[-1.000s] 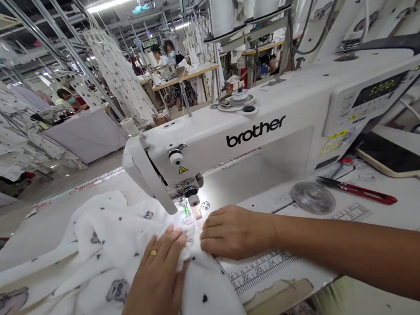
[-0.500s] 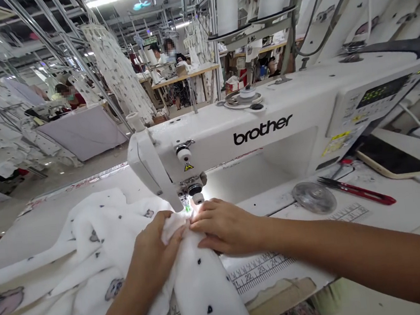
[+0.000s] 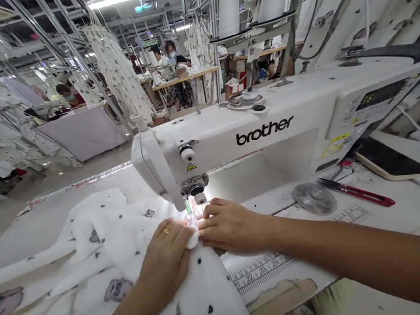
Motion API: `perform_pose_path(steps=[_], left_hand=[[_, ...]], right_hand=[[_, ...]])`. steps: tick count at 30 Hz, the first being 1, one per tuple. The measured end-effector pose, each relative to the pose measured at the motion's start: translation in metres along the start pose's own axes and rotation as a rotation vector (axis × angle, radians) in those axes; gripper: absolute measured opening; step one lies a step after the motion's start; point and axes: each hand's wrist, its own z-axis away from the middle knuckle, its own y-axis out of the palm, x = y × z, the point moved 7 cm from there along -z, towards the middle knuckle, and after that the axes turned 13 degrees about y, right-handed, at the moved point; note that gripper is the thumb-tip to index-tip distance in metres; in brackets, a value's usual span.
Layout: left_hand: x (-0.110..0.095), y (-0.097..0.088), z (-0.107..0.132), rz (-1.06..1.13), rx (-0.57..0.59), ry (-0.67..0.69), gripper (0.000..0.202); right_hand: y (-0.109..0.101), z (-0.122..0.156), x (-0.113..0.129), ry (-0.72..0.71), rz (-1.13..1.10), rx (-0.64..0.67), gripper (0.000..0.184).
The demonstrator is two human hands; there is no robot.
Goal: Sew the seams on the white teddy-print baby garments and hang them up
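Note:
A white sewing machine (image 3: 216, 147) stands in front of me, its needle area lit. White fleecy fabric (image 3: 102, 237) with dark spots and printed figures spreads over the left of the table and runs under the presser foot (image 3: 189, 218). My left hand (image 3: 169, 253), with a ring on one finger, is closed on a fold of the fabric just left of the foot. Close on the right of the foot, my right hand (image 3: 229, 225) has its fingers bent together at the fabric's edge. The fingertips of my right hand are partly hidden.
Right of my hands lie a clear round disc (image 3: 314, 198), red-handled thread snips (image 3: 358, 191) and a phone (image 3: 392, 157). A printed ruler strip (image 3: 261, 271) runs along the table front. Thread cones (image 3: 228, 7) stand above. Co-workers sit at machines behind.
My left hand has rolled over, its back now turned up with the ring showing, and gathers the fabric at the foot. My right hand has shifted slightly to the right.

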Motion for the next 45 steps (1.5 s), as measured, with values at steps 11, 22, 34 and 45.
perform_pose_path(steps=[11,22,34,45], left_hand=[[0.029,0.000,-0.001,0.128,-0.051,-0.215,0.020],[0.044,0.000,0.008,0.270,-0.108,-0.475,0.024],[0.007,0.000,-0.003,0.029,0.046,0.033,0.032],[0.013,0.000,-0.005,0.016,0.053,-0.005,0.026]], right_hand=[[-0.004,-0.003,-0.011,0.112,-0.098,-0.005,0.017],[-0.006,-0.002,-0.011,0.098,-0.102,-0.019,0.019],[-0.008,0.003,-0.006,-0.059,-0.038,-0.012,0.017],[-0.009,0.003,-0.009,-0.008,-0.080,0.052,0.019]])
